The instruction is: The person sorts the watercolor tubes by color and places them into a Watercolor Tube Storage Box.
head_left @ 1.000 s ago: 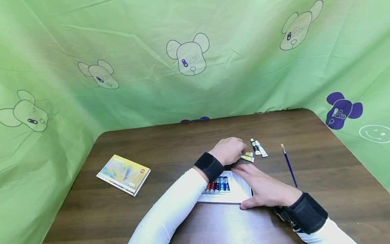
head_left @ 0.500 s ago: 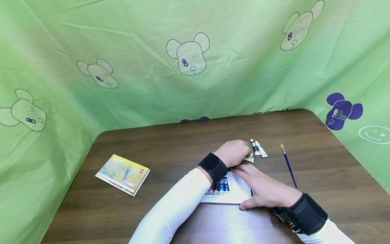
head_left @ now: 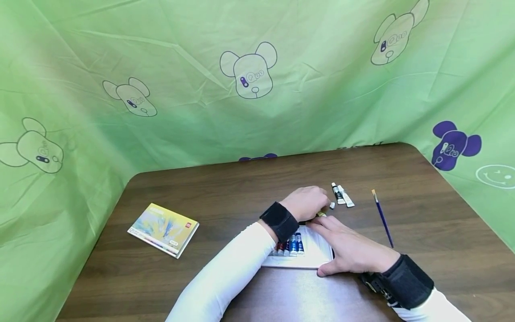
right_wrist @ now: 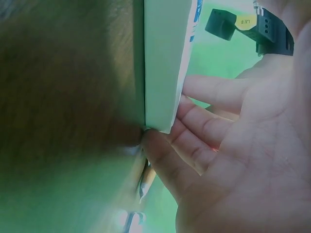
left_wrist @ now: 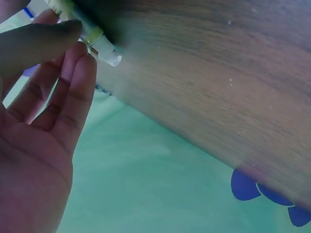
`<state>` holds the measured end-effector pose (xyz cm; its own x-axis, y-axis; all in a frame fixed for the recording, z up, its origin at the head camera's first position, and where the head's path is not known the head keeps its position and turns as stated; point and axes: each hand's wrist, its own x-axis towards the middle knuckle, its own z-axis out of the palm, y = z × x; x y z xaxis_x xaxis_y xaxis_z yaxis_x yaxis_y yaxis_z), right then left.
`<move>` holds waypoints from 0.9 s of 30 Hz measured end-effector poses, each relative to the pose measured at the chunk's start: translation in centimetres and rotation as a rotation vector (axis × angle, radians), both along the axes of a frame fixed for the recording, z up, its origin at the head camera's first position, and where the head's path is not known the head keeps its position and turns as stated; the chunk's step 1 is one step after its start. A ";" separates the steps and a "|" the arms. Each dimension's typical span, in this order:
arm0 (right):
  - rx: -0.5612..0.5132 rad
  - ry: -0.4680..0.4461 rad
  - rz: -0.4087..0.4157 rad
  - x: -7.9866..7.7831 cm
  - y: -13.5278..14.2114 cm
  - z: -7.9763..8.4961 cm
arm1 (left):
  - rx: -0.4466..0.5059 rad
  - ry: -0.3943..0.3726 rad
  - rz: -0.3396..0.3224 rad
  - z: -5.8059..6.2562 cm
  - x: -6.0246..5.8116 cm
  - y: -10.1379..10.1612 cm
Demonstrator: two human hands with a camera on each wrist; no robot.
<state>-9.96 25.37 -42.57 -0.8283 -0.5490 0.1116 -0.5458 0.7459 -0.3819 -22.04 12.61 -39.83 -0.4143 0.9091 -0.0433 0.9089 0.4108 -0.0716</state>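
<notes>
My left hand (head_left: 306,202) pinches a yellow paint tube between thumb and fingers, just beyond the tray's far edge. Its white cap (head_left: 332,205) pokes out past the fingertips; the left wrist view shows the yellow-green tube (left_wrist: 93,36) up close, its rear part hidden. Under the left wrist lies a white tray (head_left: 315,250) holding a row of red and blue paint tubes (head_left: 297,244), partly covered by the forearm. My right hand (head_left: 352,246) rests spread over the tray's right end, thumb at the near corner. In the right wrist view its fingers touch the tray's side (right_wrist: 165,63).
A black-labelled tube (head_left: 337,194) and a white tube (head_left: 346,196) lie together beyond the hands. A blue-handled paintbrush (head_left: 382,219) lies to their right. A yellow box (head_left: 164,229) sits at the left of the wooden table (head_left: 225,192). Green cloth (head_left: 181,89) hangs behind.
The left hand shifts slightly right and takes hold of a yellow tube that lay on the table; less of the yellow tubes shows now. The right hand stays put on the tray.
</notes>
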 end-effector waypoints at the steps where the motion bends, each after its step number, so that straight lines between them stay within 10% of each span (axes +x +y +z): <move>1: 0.002 -0.007 -0.003 0.0 0.0 0.0 | 0.006 -0.002 0.010 0.0 0.0 -0.1; 12: -0.015 0.002 0.001 0.0 -0.1 0.1 | 0.183 -0.036 0.485 -0.3 1.1 0.4; 27: -0.003 0.006 -0.005 0.0 0.1 0.1 | 0.190 -0.039 0.601 -0.2 0.6 0.2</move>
